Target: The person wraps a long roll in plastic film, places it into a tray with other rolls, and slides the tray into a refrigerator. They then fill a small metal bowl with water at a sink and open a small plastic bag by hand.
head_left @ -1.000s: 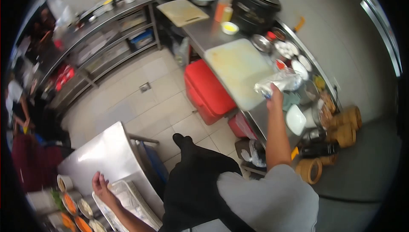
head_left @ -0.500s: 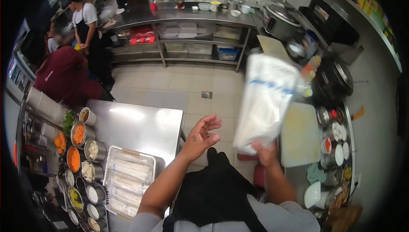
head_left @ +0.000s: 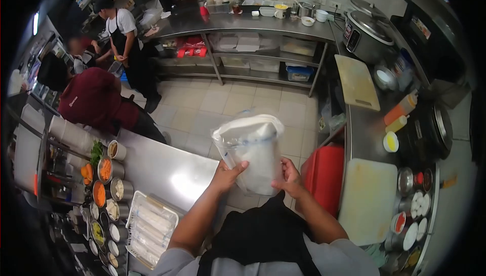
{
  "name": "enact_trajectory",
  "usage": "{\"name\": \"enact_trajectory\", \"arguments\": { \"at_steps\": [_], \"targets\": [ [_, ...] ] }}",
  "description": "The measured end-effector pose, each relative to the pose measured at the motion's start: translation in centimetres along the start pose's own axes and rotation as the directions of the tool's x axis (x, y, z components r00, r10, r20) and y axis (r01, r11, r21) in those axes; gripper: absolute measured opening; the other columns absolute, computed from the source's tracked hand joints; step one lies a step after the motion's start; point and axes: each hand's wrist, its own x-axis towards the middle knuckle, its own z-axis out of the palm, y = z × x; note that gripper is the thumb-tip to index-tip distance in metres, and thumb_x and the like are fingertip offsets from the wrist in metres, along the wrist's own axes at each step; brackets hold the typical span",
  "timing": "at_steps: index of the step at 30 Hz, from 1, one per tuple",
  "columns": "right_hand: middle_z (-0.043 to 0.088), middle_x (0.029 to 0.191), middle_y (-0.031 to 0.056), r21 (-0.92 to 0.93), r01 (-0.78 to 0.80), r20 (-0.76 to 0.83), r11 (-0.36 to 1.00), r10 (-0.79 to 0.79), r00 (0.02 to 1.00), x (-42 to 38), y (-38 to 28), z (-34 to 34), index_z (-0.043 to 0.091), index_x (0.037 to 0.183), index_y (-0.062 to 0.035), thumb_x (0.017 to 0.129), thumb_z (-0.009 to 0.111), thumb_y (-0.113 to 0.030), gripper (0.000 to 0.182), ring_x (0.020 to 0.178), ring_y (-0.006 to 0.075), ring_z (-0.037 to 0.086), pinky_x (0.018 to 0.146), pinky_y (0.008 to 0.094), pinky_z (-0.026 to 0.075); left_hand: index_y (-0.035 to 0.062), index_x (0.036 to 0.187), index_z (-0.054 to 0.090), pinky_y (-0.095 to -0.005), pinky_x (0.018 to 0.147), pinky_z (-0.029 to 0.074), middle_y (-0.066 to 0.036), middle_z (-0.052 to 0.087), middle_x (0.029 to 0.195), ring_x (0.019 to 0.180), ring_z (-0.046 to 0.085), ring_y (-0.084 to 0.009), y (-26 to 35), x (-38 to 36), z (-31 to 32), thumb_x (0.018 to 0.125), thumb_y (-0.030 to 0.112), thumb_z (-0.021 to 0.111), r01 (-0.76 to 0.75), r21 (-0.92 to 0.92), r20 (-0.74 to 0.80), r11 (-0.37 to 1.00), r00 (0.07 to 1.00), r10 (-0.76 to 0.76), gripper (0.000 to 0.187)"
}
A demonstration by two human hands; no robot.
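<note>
A clear plastic bag with white contents and a blue printed band (head_left: 258,149) is held upright in front of my apron, above the floor. My left hand (head_left: 229,175) grips its left side, thumb lying across the front. At the lower right edge, my right hand (head_left: 288,179) pinches the plastic between thumb and fingers. The bag's upper end looks rounded and slightly folded. Nearest to my left forearm is a white plastic basket (head_left: 159,203) holding several long, clear-wrapped white packages (head_left: 152,233).
Left of me, a steel table (head_left: 167,157) carries metal containers of cut food, including shredded carrot (head_left: 105,168). On the right counter lie a white cutting board (head_left: 368,200) and sauce bottles (head_left: 400,109). A red bin (head_left: 324,180) stands below. People (head_left: 98,96) are at far left.
The bag has moved left from my right side to in front of my body. My left hand, empty and spread before, now holds it too. The view has shifted slightly.
</note>
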Motion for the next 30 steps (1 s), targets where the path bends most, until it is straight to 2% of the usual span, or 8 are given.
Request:
{"name": "enact_trajectory", "arguments": {
  "at_steps": [3, 5, 10, 14, 18, 20, 24, 30],
  "targets": [
    [0.053, 0.127, 0.0120, 0.088, 0.019, 0.022, 0.996, -0.021, 1.000, 2.3, -3.2, -3.2, 0.037, 0.137, -0.0011, 0.072, 0.085, -0.019, 0.082, 0.118, 0.0189, 0.051, 0.102, 0.0350, 0.039, -0.0008, 0.128, 0.051, -0.0363, 0.097, 0.045, -0.011, 0.061, 0.120, 0.111, 0.058, -0.0220, 0.4, 3.2, 1.5, 0.088, 0.021, 0.070, -0.029, 0.183, 0.040, 0.983, 0.999, 0.022, 0.050],
    [0.055, 0.125, 0.0110, 0.074, 0.034, 0.056, 0.997, -0.039, 0.998, 3.2, -4.2, -5.2, 0.042, 0.134, -0.0009, 0.074, 0.084, -0.018, 0.076, 0.116, 0.0173, 0.053, 0.100, 0.0341, 0.041, -0.0005, 0.121, 0.059, -0.0321, 0.092, 0.046, -0.008, 0.066, 0.109, 0.103, 0.060, -0.0175, -0.5, 5.6, 2.2, 0.091, 0.033, 0.067, 0.006, 0.141, 0.109, 0.990, 0.994, -0.022, 0.046],
    [0.067, 0.106, 0.0069, -0.141, -0.169, 0.009, 0.975, 0.172, 0.985, 6.1, -6.3, -9.5, 0.060, 0.115, 0.0013, 0.079, 0.079, -0.014, 0.043, 0.095, 0.0136, 0.063, 0.085, 0.0291, 0.050, 0.0002, 0.118, 0.061, -0.0313, 0.090, 0.046, -0.007, 0.067, 0.108, 0.102, 0.060, -0.0151, 0.1, 10.2, 4.7, 0.094, 0.032, 0.062, 0.001, 0.050, 0.037, 0.999, 0.999, -0.003, 0.040],
    [0.067, 0.103, 0.0070, -0.251, -0.198, 0.019, 0.947, 0.210, 0.978, 9.1, -7.7, -11.3, 0.061, 0.113, 0.0008, 0.079, 0.080, -0.016, 0.041, 0.093, 0.0136, 0.063, 0.083, 0.0293, 0.051, 0.0002, 0.114, 0.063, -0.0294, 0.087, 0.047, -0.005, 0.067, 0.104, 0.097, 0.060, -0.0132, 0.6, 14.2, 4.1, 0.095, 0.031, 0.062, -0.070, 0.069, 0.028, 0.995, 0.997, 0.068, 0.037],
    [0.068, 0.100, 0.0072, -0.268, -0.015, -0.019, 0.963, 0.011, 1.000, 14.4, -9.4, -11.4, 0.061, 0.112, -0.0003, 0.076, 0.083, -0.022, 0.048, 0.092, 0.0138, 0.064, 0.082, 0.0296, 0.052, -0.0001, 0.110, 0.065, -0.0288, 0.086, 0.047, -0.004, 0.067, 0.100, 0.094, 0.059, -0.0112, 0.8, 19.1, 2.4, 0.095, 0.030, 0.061, -0.079, 0.216, 0.072, 0.973, 0.995, 0.065, 0.034],
    [0.069, 0.098, 0.0085, -0.536, 0.016, -0.109, 0.844, -0.088, 0.990, 17.6, -10.5, -11.4, 0.061, 0.112, -0.0019, 0.073, 0.084, -0.023, 0.050, 0.091, 0.0150, 0.065, 0.081, 0.0297, 0.052, 0.0004, 0.106, 0.066, -0.0279, 0.084, 0.047, -0.002, 0.067, 0.097, 0.093, 0.057, -0.0091, 0.6, 22.0, 1.6, 0.095, 0.030, 0.061, -0.097, 0.206, 0.172, 0.974, 0.983, 0.062, 0.032],
    [0.070, 0.095, 0.0117, -0.681, -0.026, -0.095, 0.732, -0.053, 0.994, 24.8, -10.8, -12.6, 0.061, 0.115, -0.0020, 0.075, 0.082, -0.025, 0.051, 0.088, 0.0202, 0.068, 0.080, 0.0318, 0.052, 0.0015, 0.107, 0.066, -0.0281, 0.084, 0.047, 0.000, 0.067, 0.097, 0.092, 0.058, -0.0088, 1.1, 30.3, -0.6, 0.096, 0.023, 0.060, -0.114, 0.214, 0.211, 0.970, 0.975, 0.068, 0.025],
    [0.068, 0.094, 0.0178, -0.828, -0.039, -0.113, 0.559, -0.098, 0.989, 37.0, -13.8, -12.8, 0.063, 0.112, -0.0032, 0.082, 0.073, -0.033, 0.043, 0.087, 0.0318, 0.068, 0.078, 0.0362, 0.052, 0.0018, 0.104, 0.067, -0.0274, 0.078, 0.047, -0.002, 0.066, 0.087, 0.085, 0.057, -0.0092, 3.8, 42.7, -3.8, 0.092, 0.036, 0.064, -0.150, 0.280, 0.217, 0.948, 0.972, 0.089, 0.036]
  ]
}}
